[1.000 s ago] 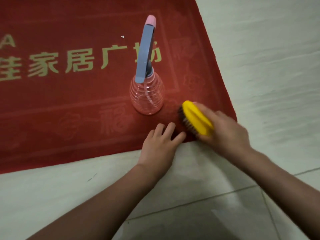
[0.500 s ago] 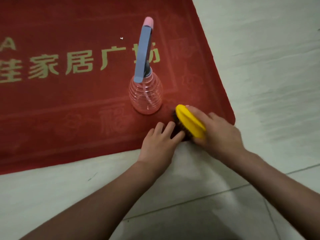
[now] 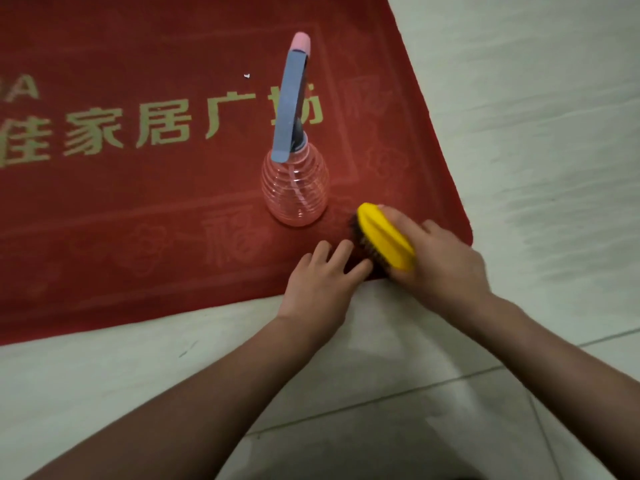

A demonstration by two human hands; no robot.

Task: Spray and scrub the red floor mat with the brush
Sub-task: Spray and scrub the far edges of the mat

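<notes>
One red floor mat (image 3: 138,220) lies on the pale tiled floor (image 3: 536,133), its far and left parts cut off from view. I work at its near right corner. One clear spray bottle (image 3: 296,188) stands upright just beyond my left hand (image 3: 318,289), whose fingers (image 3: 341,252) rest flat and spread on the mat. My right hand (image 3: 443,268) grips the one yellow brush (image 3: 384,237) just beside my left fingertips. Its long axis runs far-left to near-right, and its bristles tilt down-left, blurred and partly hidden.

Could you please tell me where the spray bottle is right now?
In the head view, the spray bottle stands upright on the red floor mat, just left of and beyond the yellow brush.
</notes>
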